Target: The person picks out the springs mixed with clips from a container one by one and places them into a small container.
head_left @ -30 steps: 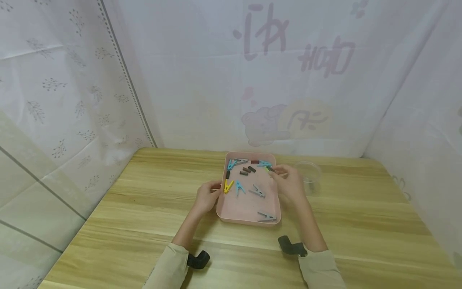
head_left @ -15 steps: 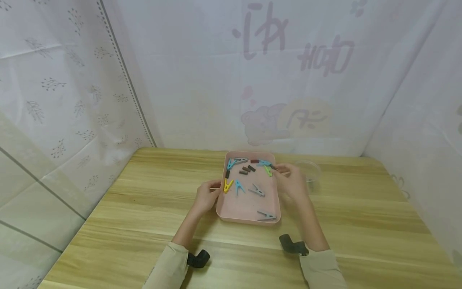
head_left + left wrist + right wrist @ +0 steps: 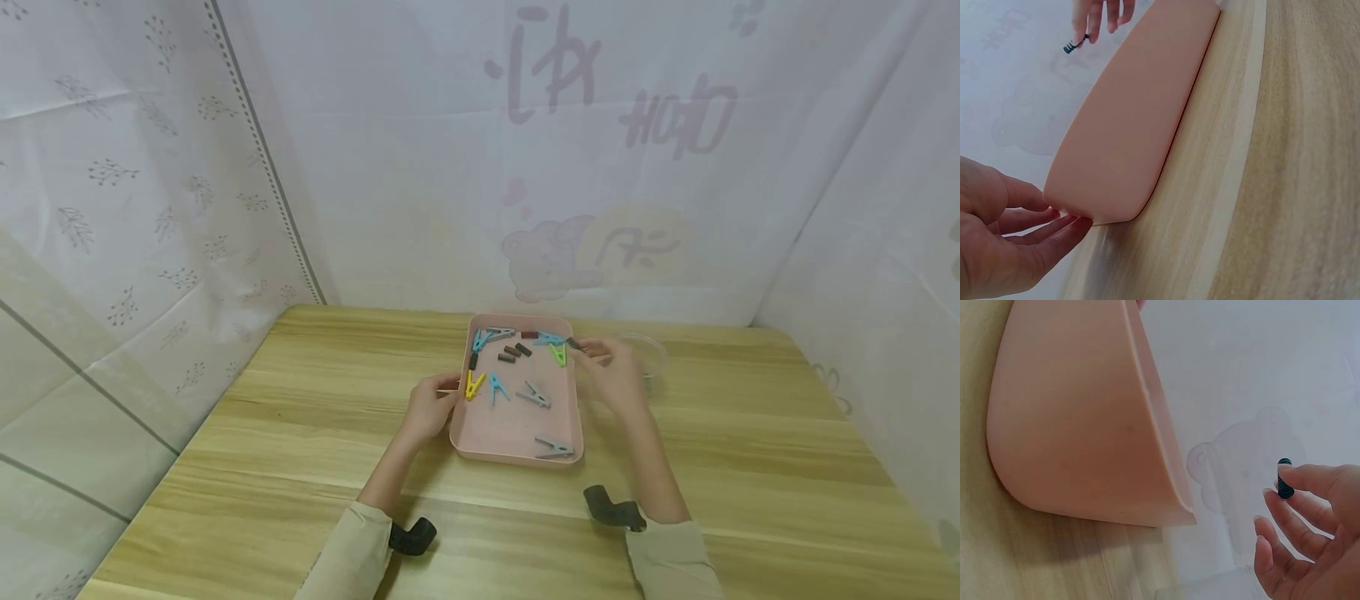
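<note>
Dark spring (image 3: 1284, 479) up at far right corner of pink tray (image 3: 495, 435), near green clip (image 3: 558, 356). Right hand (image 3: 615, 377) has grip clamped on it, thumb and finger, not set down yet! Lined clips (image 3: 473, 387) and lined springs (image 3: 529, 336) along far end and left wall: that stretch looks done. Seemingly left to place: three loose springs (image 3: 507, 358), blue clip (image 3: 497, 387), two grey clips (image 3: 536, 397). Left hand (image 3: 431, 410) touching tray's left side; whether grip clamps, cannot tell. Bench (image 3: 300, 433) beneath.
</note>
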A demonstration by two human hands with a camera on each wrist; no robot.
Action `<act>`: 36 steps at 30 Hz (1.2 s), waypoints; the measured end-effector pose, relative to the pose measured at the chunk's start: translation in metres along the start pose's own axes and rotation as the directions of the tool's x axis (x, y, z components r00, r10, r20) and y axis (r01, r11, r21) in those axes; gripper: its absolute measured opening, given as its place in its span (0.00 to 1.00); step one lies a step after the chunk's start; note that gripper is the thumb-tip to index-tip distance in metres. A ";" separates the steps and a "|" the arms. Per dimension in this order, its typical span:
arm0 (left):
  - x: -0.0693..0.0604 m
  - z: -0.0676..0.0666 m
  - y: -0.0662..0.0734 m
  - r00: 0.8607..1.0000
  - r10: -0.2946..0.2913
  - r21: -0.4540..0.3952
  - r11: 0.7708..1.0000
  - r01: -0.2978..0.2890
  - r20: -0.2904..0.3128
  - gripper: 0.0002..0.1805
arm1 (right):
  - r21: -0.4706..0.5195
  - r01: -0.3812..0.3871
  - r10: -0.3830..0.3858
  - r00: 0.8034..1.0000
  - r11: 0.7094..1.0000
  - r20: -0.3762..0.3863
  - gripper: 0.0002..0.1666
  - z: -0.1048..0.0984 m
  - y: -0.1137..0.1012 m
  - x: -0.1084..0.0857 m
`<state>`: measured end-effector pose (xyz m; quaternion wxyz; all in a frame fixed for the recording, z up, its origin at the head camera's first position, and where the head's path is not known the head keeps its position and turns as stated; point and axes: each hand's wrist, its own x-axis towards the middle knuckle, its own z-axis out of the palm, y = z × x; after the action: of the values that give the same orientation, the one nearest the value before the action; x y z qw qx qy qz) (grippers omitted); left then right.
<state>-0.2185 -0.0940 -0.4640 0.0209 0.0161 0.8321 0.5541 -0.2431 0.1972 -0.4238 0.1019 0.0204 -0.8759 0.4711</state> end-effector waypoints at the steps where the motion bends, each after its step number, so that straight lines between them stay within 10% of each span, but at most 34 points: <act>1: 0.000 0.000 0.000 1.000 0.000 0.000 1.000 0.000 0.000 0.20 | 0.000 0.004 -0.004 1.000 1.000 -0.005 0.18 -0.001 0.000 0.000; 36: 0.000 0.000 -0.001 1.000 -0.004 -0.005 1.000 0.004 0.006 0.20 | -0.032 0.044 -0.047 0.993 0.999 -0.107 0.15 -0.022 0.004 -0.002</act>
<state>-0.2189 -0.0939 -0.4647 0.0248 0.0161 0.8305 0.5562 -0.2378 0.2180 -0.4160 0.1602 0.0133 -0.8754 0.4560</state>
